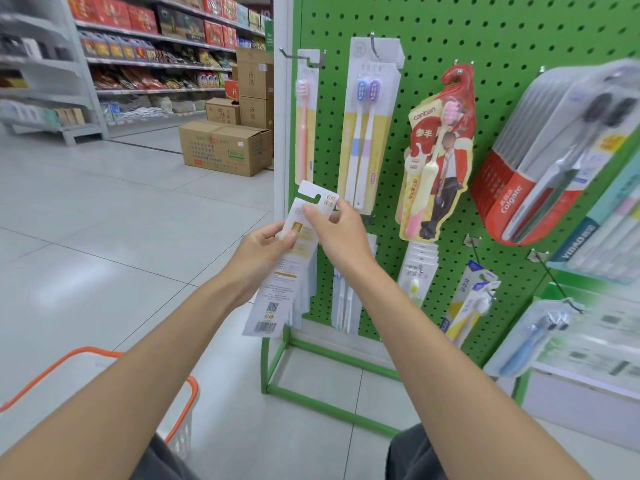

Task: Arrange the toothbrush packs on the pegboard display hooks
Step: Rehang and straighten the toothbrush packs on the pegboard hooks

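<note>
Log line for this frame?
left hand: holds pack stack | right hand: pinches top pack | held packs off pegboard hooks

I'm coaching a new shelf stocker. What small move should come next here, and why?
Probably pull the top pack clear of the stack with the right hand, which pinches it beside its hang slot, while the left hand grips the rest. The slot hangs on nothing yet, so freeing the pack likely comes first.
</note>
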`<state>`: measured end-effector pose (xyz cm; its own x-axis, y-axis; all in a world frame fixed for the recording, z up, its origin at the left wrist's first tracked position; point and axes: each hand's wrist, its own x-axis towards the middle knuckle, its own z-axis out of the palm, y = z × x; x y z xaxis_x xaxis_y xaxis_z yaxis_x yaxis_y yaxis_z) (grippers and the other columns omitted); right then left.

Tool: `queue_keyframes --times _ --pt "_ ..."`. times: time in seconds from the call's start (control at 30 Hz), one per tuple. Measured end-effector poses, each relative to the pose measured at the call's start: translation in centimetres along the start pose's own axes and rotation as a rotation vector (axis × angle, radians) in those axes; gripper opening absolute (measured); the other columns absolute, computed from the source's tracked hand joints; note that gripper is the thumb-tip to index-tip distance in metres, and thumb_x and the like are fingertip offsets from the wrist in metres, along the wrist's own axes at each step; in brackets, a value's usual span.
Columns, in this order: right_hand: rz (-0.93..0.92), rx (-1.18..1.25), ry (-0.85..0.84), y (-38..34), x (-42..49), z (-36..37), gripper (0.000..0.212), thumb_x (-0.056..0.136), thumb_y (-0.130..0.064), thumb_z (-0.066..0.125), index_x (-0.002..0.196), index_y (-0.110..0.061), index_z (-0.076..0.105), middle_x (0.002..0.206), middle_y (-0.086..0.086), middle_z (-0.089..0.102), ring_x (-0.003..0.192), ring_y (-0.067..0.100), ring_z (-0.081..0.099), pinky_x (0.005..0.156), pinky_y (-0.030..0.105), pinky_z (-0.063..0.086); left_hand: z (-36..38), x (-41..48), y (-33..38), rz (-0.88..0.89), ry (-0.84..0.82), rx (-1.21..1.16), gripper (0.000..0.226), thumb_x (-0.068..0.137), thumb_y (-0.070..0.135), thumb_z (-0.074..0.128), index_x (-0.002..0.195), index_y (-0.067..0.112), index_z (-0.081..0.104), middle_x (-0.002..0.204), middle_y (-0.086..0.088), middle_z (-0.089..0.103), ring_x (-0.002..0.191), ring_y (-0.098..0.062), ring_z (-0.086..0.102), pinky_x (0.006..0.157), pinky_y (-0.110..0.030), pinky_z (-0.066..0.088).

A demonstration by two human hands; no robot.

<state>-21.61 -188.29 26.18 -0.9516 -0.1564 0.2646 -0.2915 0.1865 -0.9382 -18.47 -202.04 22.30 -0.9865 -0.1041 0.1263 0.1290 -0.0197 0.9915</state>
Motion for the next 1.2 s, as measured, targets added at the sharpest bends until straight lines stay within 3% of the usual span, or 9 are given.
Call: queue_keyframes --times 0.27,0.43,0.53,0.6,0.73,0.87,0.93,1.1,1.2 --pt "0.111 0.089 -0.054 -0.3 0.0 0.2 0.071 0.084 -0.049 0.058 0.141 -0.010 0.038 0.126 0.005 0.060 0.116 0.020 0.059 0.104 0.045 0.046 0.1 -0.3 0.4 0.186 -0.026 0.240 0.058 0.088 0.007 0.070 0.135 0.037 0.052 0.108 -0.009 0.072 0.094 -0.007 0.066 0.083 -0.019 0.054" --pt "0.090 0.132 -0.052 -0.2 0.1 -0.1 0.040 0.099 -0.027 0.034 0.134 -0.015 0.046 0.128 -0.004 0.053 0.119 0.015 0.051 0.106 0.040 0.042 0.4 -0.5 0.8 0.126 -0.078 0.171 0.057 0.087 0.008 0.071 0.135 0.034 0.055 0.113 0.006 0.072 0.107 -0.007 0.066 0.098 -0.028 0.050" --pt "0.032 0.157 0.077 -0.1 0.1 -0.4 0.029 0.101 -0.014 0.028 0.088 -0.015 0.054 0.082 -0.006 0.049 0.071 0.006 0.042 0.064 0.022 0.035 0.7 -0.6 1.2 0.100 -0.053 0.107 0.038 0.092 0.010 0.065 0.127 0.025 0.064 0.106 0.000 0.075 0.105 -0.016 0.069 0.099 -0.036 0.051" --pt "0.020 0.166 0.123 0.0 0.3 -0.6 0.031 0.101 -0.009 0.029 0.096 -0.001 0.058 0.085 0.001 0.057 0.069 0.009 0.046 0.057 0.019 0.038 1.1 -0.7 1.3 0.110 0.001 0.094 0.023 0.093 0.009 0.062 0.114 0.017 0.069 0.097 -0.004 0.076 0.094 -0.017 0.071 0.098 -0.037 0.053" --pt "-0.006 0.147 0.077 -0.6 0.3 -0.2 0.031 0.103 -0.009 0.034 0.103 0.002 0.062 0.095 0.013 0.066 0.079 0.012 0.054 0.065 0.018 0.044 1.3 0.3 2.1 0.171 0.232 0.114 0.008 0.095 0.017 0.061 0.101 0.021 0.066 0.091 0.001 0.065 0.085 -0.014 0.065 0.089 -0.041 0.057" --pt "0.008 0.156 0.059 -1.8 1.2 0.6 0.030 0.102 -0.009 0.037 0.100 -0.009 0.067 0.106 0.015 0.070 0.085 0.017 0.060 0.080 0.037 0.051 0.5 2.2 4.5 0.094 0.200 0.035 0.025 0.098 0.016 0.058 0.122 0.022 0.054 0.106 0.000 0.069 0.094 -0.016 0.069 0.079 -0.035 0.059" --pt "0.010 0.150 0.055 -2.8 1.8 0.9 0.029 0.102 -0.009 0.038 0.102 -0.009 0.068 0.106 0.014 0.071 0.087 0.022 0.063 0.082 0.038 0.052 0.1 2.8 5.9 0.090 0.211 -0.001 0.018 0.099 0.009 0.054 0.115 0.015 0.060 0.100 -0.002 0.071 0.088 -0.016 0.069 0.072 -0.029 0.059" --pt "-0.028 -0.024 -0.032 -6.4 4.0 1.1 0.036 0.101 -0.014 0.045 0.136 -0.019 0.053 0.124 -0.001 0.062 0.112 0.012 0.059 0.100 0.035 0.048 -1.9 4.9 9.9 0.176 0.314 -0.015 0.022 0.100 0.005 0.049 0.097 0.018 0.067 0.093 0.003 0.071 0.083 -0.012 0.065 0.085 -0.037 0.055" --pt "-0.094 -0.118 -0.032 -9.7 5.8 0.6 0.041 0.102 -0.011 0.040 0.142 -0.022 0.044 0.122 -0.004 0.057 0.111 0.009 0.053 0.091 0.024 0.042 -3.3 7.1 12.6 0.211 0.426 -0.025 0.022 0.100 0.006 0.050 0.097 0.021 0.067 0.096 0.003 0.070 0.090 -0.016 0.064 0.093 -0.043 0.054"
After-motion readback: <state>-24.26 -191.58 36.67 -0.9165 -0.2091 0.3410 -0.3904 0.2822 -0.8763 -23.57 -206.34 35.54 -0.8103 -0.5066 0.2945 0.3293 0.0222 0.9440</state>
